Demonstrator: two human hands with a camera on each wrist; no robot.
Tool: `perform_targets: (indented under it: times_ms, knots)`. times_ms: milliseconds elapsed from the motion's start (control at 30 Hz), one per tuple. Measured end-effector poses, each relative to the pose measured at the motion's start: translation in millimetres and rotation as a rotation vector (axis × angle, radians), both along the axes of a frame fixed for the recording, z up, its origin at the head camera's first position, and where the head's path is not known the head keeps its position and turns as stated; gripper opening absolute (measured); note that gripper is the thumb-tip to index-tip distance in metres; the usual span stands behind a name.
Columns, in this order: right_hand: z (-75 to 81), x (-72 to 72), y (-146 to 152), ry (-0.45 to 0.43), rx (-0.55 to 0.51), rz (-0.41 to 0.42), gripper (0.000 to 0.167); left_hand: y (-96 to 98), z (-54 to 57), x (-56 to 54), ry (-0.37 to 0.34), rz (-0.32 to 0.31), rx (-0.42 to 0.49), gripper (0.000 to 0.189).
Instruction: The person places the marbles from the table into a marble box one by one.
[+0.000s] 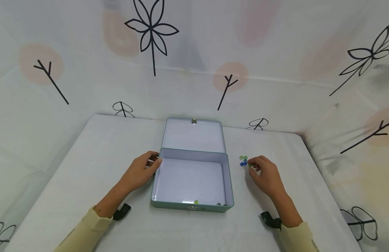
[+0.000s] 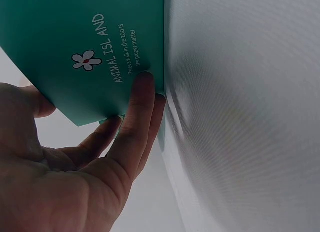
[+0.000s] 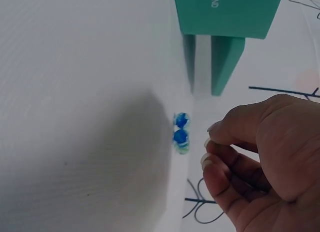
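An opened green tin box with a pale inside sits in the middle, its lid laid back at the far side. My left hand holds its left side, thumb at the rim. In the left wrist view, the fingers lie against the green printed wall. My right hand hovers beside a cluster of small glass beads, blue beads and green beads. Its thumb and fingers are loosely bent around a greenish bead; the right wrist view shows nothing between the fingertips.
Inside the box, a yellow-green bead and a darker bead lie near the front wall. A white cloth covers the table. Patterned fabric rises behind and at the sides. Dark wrist mounts sit below the forearms.
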State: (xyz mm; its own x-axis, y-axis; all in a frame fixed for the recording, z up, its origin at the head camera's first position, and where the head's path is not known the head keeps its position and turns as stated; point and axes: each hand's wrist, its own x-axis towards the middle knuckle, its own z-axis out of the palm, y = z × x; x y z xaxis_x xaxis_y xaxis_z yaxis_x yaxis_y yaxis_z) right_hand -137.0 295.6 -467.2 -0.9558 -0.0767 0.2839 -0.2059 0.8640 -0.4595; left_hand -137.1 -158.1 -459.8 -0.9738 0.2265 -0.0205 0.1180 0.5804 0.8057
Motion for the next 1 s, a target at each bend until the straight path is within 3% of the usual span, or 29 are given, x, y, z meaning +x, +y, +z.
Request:
perform_targets:
  times_ms: [1000]
  knots:
    - [34.4,23.8,-37,0.216,-0.035,0.226,0.032,0.9,2.3,-0.1,-0.009,0.003,-0.018,0.058]
